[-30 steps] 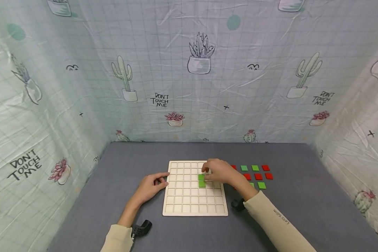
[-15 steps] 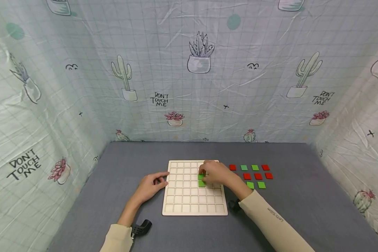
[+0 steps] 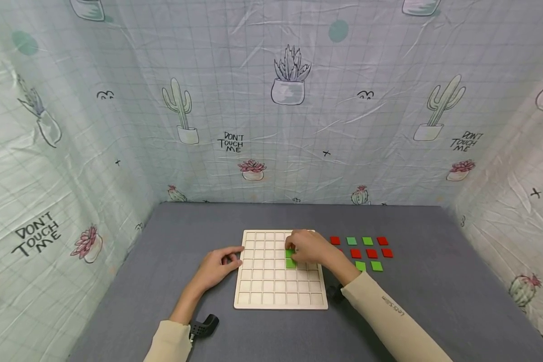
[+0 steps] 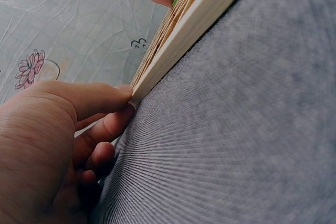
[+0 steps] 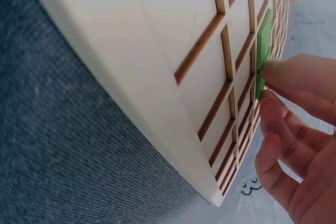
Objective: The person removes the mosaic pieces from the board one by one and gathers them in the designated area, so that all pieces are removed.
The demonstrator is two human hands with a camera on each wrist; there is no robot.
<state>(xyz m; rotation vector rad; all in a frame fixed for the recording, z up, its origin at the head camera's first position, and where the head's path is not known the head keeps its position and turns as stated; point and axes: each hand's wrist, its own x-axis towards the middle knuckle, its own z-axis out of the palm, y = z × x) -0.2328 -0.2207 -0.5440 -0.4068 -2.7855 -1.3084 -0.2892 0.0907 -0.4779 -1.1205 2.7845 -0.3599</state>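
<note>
A pale wooden grid board (image 3: 263, 289) lies flat on the grey table. My left hand (image 3: 214, 268) rests at its left side, thumb and forefinger touching the edge; the left wrist view shows the thumb (image 4: 100, 100) against the board's rim. Over the upper right part of the board, my right hand (image 3: 312, 247) pinches a green square tile (image 3: 289, 253) between thumb and fingers, down at the grid. Another green tile (image 3: 291, 264) sits in the cell just nearer. In the right wrist view both green tiles (image 5: 263, 35) touch end to end, and the fingertips partly hide one.
Right of the board lie loose square tiles in rows: several red ones (image 3: 371, 254), several light green ones (image 3: 376, 266) and a darker green one (image 3: 351, 241). My right forearm hides part of that area. A patterned cloth (image 3: 294, 151) hangs behind and beside the table.
My right hand has shifted slightly left and closed in on the farther green tile, uncovering more of the loose tiles at the right. The left hand stays at the board's edge.
</note>
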